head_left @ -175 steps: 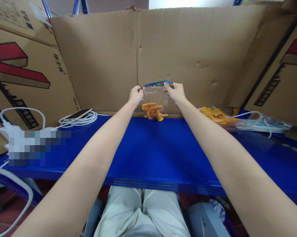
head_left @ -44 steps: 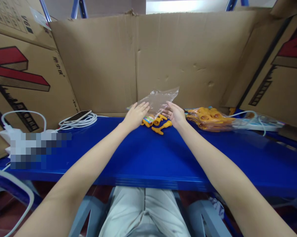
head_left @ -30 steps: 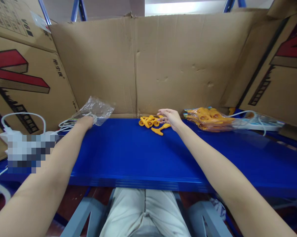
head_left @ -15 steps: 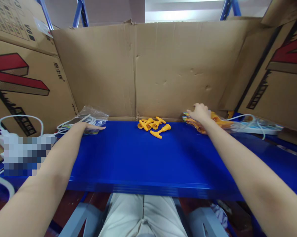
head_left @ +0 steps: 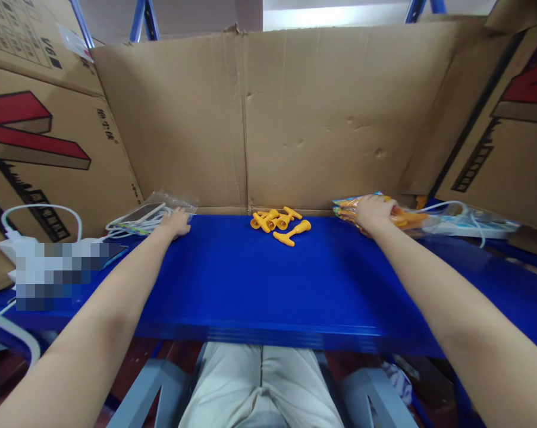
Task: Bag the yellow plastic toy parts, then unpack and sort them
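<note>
Several orange T-shaped pieces point(head_left: 263, 222) lie loose in a cluster on the blue table point(head_left: 259, 285). Most of them touch or overlap, while one piece point(head_left: 286, 238) lies just in front of the cluster and to its right — crossbar toward me, round end pointing away and to the right.

Left of the cluster and well apart from it, my left hand point(head_left: 175, 223) rests on a clear plastic bag point(head_left: 166, 200), which lies over a coil of white cable point(head_left: 148, 222). Its fingers are partly hidden, and I cannot tell whether they pinch the film or only press on it.

Right of the cluster, also well apart, my right hand point(head_left: 374, 212) lies over a packed bag point(head_left: 405, 219) full of similar orange pieces. Those fingertips are out of sight — I cannot tell whether they are clamped on it. Farther right of the cluster sits a flat white thing point(head_left: 468, 226), next to the packed bag.

Behind the cluster stands a cardboard panel point(head_left: 322, 119), creased from top to bottom.
</note>
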